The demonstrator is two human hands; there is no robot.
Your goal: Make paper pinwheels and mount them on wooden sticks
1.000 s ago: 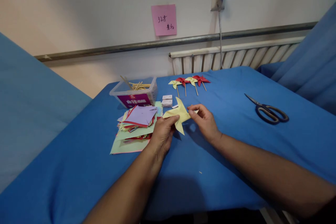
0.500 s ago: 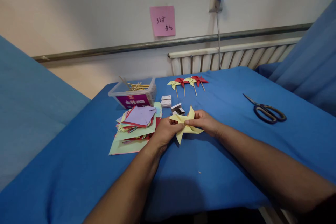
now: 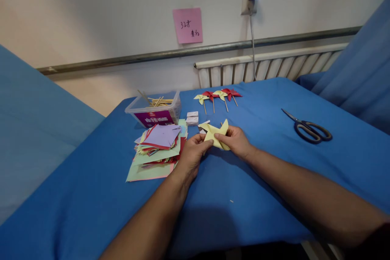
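A yellow paper pinwheel [image 3: 215,133] is held between both hands above the blue cloth. My left hand [image 3: 195,150] pinches its lower left side between thumb and fingers. My right hand [image 3: 236,140] grips it from the right, the thumb pressed on the paper near the middle. The tip of a wooden stick shows behind the upper right blade; the rest of it is hidden. Just behind the pinwheel lies a small opened box [image 3: 203,128], partly covered by the paper. Two small white boxes [image 3: 192,118] sit a little farther back.
Left of my hands is a stack of coloured paper [image 3: 161,136]. Behind it stands a clear plastic tub [image 3: 175,107] with wooden sticks. Yellow and red pinwheels [image 3: 210,95] lie at the back. Black-handled scissors [image 3: 307,128] rest on the right.
The pinwheel has turned in my hands, and its lower blades no longer spread outward. My left thumb has shifted from the pinwheel's middle to its lower left edge.
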